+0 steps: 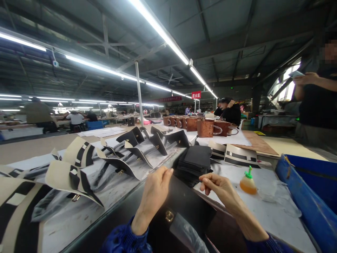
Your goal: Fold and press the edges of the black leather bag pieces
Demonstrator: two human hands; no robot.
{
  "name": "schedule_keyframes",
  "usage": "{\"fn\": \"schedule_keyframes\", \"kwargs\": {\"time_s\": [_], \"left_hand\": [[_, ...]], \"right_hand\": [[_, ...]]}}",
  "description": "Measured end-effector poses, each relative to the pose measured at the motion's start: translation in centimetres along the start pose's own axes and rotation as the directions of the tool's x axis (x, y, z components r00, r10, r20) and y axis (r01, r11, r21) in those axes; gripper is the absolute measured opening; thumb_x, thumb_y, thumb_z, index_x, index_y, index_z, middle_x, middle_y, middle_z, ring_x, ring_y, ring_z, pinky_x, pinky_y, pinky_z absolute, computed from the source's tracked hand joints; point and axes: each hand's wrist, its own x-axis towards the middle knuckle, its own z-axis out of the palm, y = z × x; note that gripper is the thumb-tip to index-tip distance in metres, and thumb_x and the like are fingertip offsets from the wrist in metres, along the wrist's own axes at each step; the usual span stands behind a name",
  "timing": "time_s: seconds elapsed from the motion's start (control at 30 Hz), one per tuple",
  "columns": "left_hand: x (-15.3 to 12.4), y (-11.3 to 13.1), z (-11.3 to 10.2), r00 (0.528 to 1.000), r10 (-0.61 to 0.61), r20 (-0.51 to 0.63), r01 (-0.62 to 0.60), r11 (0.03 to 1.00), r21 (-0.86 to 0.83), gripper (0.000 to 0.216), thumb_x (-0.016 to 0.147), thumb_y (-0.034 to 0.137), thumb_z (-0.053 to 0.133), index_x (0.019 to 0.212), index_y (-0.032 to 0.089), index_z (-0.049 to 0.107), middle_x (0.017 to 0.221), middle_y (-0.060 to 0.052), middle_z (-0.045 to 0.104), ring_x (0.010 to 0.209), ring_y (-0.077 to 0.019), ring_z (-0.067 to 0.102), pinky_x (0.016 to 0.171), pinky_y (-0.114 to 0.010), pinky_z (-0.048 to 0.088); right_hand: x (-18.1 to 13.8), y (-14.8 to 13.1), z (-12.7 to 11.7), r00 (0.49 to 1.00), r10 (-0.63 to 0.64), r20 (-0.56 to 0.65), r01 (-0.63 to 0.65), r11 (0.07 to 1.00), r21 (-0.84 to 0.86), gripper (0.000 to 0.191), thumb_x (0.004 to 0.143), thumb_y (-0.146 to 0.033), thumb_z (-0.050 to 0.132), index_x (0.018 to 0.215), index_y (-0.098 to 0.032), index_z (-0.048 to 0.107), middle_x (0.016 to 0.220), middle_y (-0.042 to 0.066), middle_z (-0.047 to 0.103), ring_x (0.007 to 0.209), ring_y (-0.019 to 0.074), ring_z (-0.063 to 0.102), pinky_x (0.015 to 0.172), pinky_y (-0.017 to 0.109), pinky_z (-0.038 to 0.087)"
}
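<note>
A black leather bag flap (pixel 193 202) with a gold clasp (pixel 169 216) lies tilted before me, with clear plastic wrap (pixel 188 233) below the clasp. My left hand (pixel 155 196) is closed at the flap's upper left edge, thumb and fingers pressed together; what they grip, if anything, is hidden. Above the flap's right side, my right hand (pixel 219 188) is closed in a pinch, and anything between the fingertips is too small to make out. Just beyond both hands sits a stack of black leather pieces (pixel 196 158).
Several flaps with clasps (pixel 131 154) spread over the table at left. Brown bags with ring handles (pixel 205 128) stand farther back. At right are a glue bottle (pixel 248 182) with a green nozzle and a blue bin (pixel 302 189). A person (pixel 313 91) stands at far right.
</note>
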Motion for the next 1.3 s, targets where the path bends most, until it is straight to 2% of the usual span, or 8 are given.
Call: {"fn": "schedule_keyframes", "kwargs": {"time_s": [0.07,0.2,0.37,0.63,0.8,0.97,1.1,1.3], "left_hand": [[0.0,0.1,0.0,1.0,0.0,-0.007,0.0,1.0,0.003,0.036,0.093,0.046,0.04,0.063,0.026,0.037,0.055,0.005,0.037,0.053,-0.0157,0.036,0.057,-0.031,0.024],[-0.2,0.5,0.1,1.0,0.012,-0.018,-0.012,1.0,0.007,0.035,0.093,0.045,0.041,0.065,0.025,0.043,0.055,0.005,0.039,0.053,-0.0159,0.038,0.058,-0.031,0.026],[-0.9,0.9,-0.1,0.999,0.048,-0.013,-0.048,0.999,-0.006,0.033,0.095,0.043,0.042,0.069,0.024,0.047,0.055,0.005,0.043,0.052,-0.0151,0.041,0.057,-0.03,0.027],[-0.8,1.2,0.3,0.999,0.042,-0.002,-0.042,0.998,-0.055,0.033,0.094,0.041,0.043,0.067,0.023,0.048,0.057,0.004,0.047,0.054,-0.015,0.045,0.057,-0.029,0.03],[-0.3,0.7,-0.4,0.999,0.018,-0.047,-0.022,0.997,-0.072,0.036,0.094,0.043,0.044,0.064,0.024,0.045,0.055,0.005,0.044,0.053,-0.0146,0.042,0.056,-0.029,0.029],[-0.2,0.2,-0.8,0.996,0.017,-0.091,-0.022,0.998,-0.065,0.037,0.094,0.043,0.045,0.063,0.024,0.044,0.054,0.005,0.044,0.053,-0.0145,0.042,0.055,-0.028,0.029],[-0.3,0.6,-0.5,0.996,0.032,-0.085,-0.037,0.998,-0.057,0.035,0.094,0.042,0.045,0.064,0.023,0.047,0.056,0.005,0.045,0.053,-0.0143,0.043,0.055,-0.028,0.03],[0.0,0.7,-1.0,0.995,0.028,-0.091,-0.033,0.998,-0.054,0.037,0.093,0.044,0.045,0.063,0.023,0.049,0.053,0.007,0.038,0.05,-0.0128,0.038,0.052,-0.027,0.027]], "right_hand": [[-0.2,-0.8,0.8,0.999,-0.037,0.015,0.038,0.999,-0.038,0.047,0.082,-0.066,0.068,0.081,-0.019,0.07,0.07,0.003,0.067,0.066,0.0182,0.059,0.068,0.033,0.047],[-0.5,-3.4,2.7,0.978,-0.101,0.182,0.117,0.99,-0.079,0.04,0.075,-0.05,0.08,0.104,-0.024,0.073,0.114,0.005,0.069,0.104,0.0245,0.061,0.09,0.034,0.046],[-0.5,-3.5,4.4,0.971,-0.025,0.237,0.053,0.992,-0.112,0.037,0.083,-0.054,0.068,0.073,-0.019,0.064,0.071,-0.001,0.061,0.066,0.016,0.054,0.059,0.026,0.043],[-0.1,-2.1,6.0,1.0,0.017,-0.021,-0.02,0.988,-0.151,0.069,0.074,-0.084,0.059,0.051,-0.023,0.036,0.052,-0.005,0.031,0.052,0.0108,0.027,0.047,0.026,0.021],[0.6,-2.3,4.8,0.998,0.034,-0.062,-0.036,0.998,-0.042,0.083,0.091,-0.083,0.014,0.07,-0.02,0.063,0.066,0.006,0.062,0.06,0.0176,0.056,0.055,0.03,0.044],[0.2,-3.2,4.1,0.997,-0.058,-0.057,0.052,0.993,-0.105,0.066,0.082,-0.081,0.051,0.099,-0.02,0.069,0.092,0.009,0.073,0.083,0.0241,0.065,0.075,0.035,0.051],[-0.1,-3.7,5.1,0.996,-0.087,-0.028,0.078,0.968,-0.24,0.042,0.067,-0.059,0.082,0.073,-0.021,0.066,0.069,0.001,0.065,0.067,0.0194,0.057,0.06,0.03,0.042],[0.2,-2.8,5.4,0.984,-0.16,-0.076,0.129,0.942,-0.31,0.025,0.086,-0.047,0.063,0.082,-0.025,0.072,0.075,0.002,0.072,0.07,0.0209,0.063,0.065,0.032,0.045]]}}
